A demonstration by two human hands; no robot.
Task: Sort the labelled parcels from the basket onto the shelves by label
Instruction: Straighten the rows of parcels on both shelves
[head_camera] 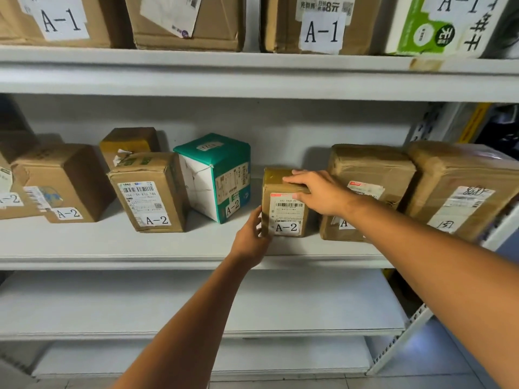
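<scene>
small parcel (283, 203), brown, taped, white "a-2" label low on its front face, stands upright on the middle shelf (168, 248), near the front edge. it sits in the gap between the teal-and-white parcel (216, 175) on its left and a bigger brown parcel (370, 169) on its right. clear gap to the teal one; can't tell if it touches the brown one, the arm hides that side.

right hand (317, 192): fingers laid nearly straight across the top of the small parcel, thumb down on the front face, so the top front edge is pinched between them.

left hand (251, 240): wrapped round the lower left front corner, thumb at the front edge, fingers on the left face and mostly hidden.

same shelf, further left: two more brown boxes with "a-2" labels, one with a barcode sheet (148, 192) and one lying lower (64, 183). teal-and-white parcel also reads "a-2". far right: a wrapped brown parcel (460, 189), label partly cut off.

top shelf (252, 74) carries boxes marked "a-1", e.g. one (320, 23) above the hands.

lower shelf (168, 299) shows below both forearms.
</scene>
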